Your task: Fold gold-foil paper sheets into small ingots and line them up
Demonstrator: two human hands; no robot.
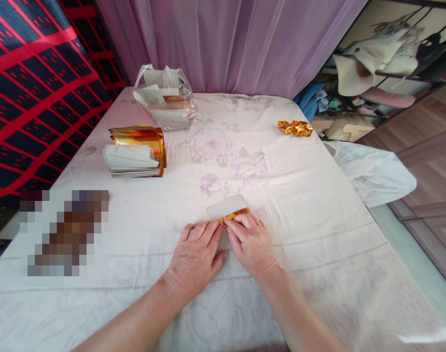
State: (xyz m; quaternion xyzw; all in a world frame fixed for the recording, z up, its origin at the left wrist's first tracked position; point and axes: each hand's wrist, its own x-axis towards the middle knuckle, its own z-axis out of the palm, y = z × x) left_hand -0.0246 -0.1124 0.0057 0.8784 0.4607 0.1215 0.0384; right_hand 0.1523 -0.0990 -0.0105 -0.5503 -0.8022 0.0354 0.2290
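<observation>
While both hands, left hand (195,254) and right hand (251,242), press flat the thin gold-backed paper sheet (228,208) at twelve o'clock, it seems light, creasable, best pinched at edges.

Surface: you work at a table (300,195) covered by a pale cloth printed with faint roses.
Near middle: a small gold-backed paper sheet (228,208) lies flat on the cloth where you work.
Left side: you have a stack of gold foil papers (137,155), its top sheets curling upward.
Far edge: a clear plastic bag (166,98) holding more papers sits near the curtain.
Far right: you can see two folded gold pieces (295,128) lying side by side.
Near left: a blurred patch (63,232) hides whatever lies there.
</observation>
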